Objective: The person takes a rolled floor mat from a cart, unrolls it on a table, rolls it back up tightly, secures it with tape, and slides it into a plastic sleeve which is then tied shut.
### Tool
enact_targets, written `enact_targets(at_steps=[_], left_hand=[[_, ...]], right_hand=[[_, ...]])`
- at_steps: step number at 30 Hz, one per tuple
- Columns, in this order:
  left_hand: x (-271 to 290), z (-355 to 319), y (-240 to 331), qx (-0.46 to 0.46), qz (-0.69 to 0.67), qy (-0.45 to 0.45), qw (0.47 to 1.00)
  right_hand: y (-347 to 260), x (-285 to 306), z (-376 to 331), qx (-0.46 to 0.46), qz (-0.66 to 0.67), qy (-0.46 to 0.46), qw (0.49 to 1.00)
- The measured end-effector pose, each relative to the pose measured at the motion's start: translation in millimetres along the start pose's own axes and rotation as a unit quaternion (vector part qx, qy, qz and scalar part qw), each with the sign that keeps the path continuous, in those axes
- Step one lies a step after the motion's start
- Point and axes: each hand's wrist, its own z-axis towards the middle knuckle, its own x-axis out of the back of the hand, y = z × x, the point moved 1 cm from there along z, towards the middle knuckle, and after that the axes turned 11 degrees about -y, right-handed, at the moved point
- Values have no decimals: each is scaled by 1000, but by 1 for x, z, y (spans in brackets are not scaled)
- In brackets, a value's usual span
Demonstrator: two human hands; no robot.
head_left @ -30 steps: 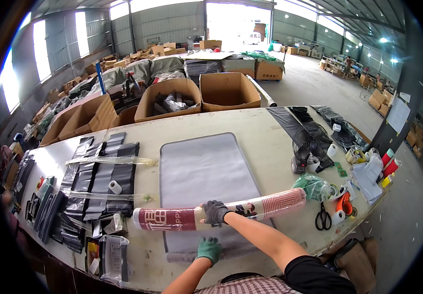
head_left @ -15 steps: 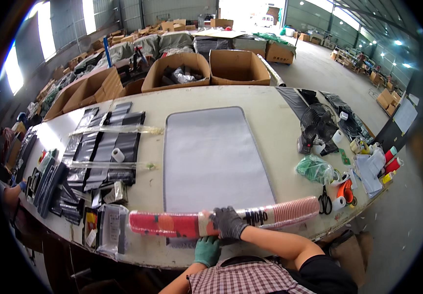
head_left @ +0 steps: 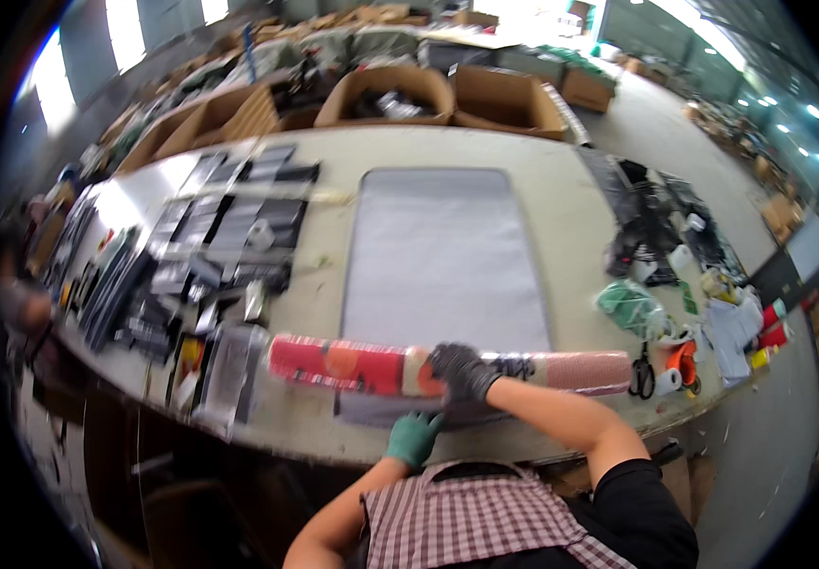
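Note:
A long rolled mat [head_left: 372, 367], red with round patches, cream and pink, lies crosswise under shiny clear film. Beneath it a flat grey mat [head_left: 443, 256] with a dark bound edge stretches away over the table. In a dark grey glove, my right hand [head_left: 464, 372] is closed over the roll near its middle. My left hand [head_left: 415, 438], gloved in green, is just on the near side of the roll, fingers curled at the grey mat's near edge. Blur softens those fingers, and their undersides are hidden.
Black plastic bags [head_left: 263, 204] and dark strips lie to the left on the white table [head_left: 561, 256]. On the right are scissors [head_left: 642, 372], orange tape [head_left: 682, 362], a green bag [head_left: 629, 305] and a black fan [head_left: 651, 223]. Cardboard boxes [head_left: 504, 104] stand beyond the far edge.
The view has shifted and blurred, so the table sits higher in it. My left hand has come slightly away from the roll, toward me. My right hand stays on the roll.

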Motion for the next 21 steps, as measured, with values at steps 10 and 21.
enact_targets(at_steps=[10,21], left_hand=[[20,-19,1,-17,52,-16,998],[28,4,-2,-53,60,245,966]], right_hand=[[-14,10,-26,49,47,-79,995],[11,9,-13,74,67,-78,992]])
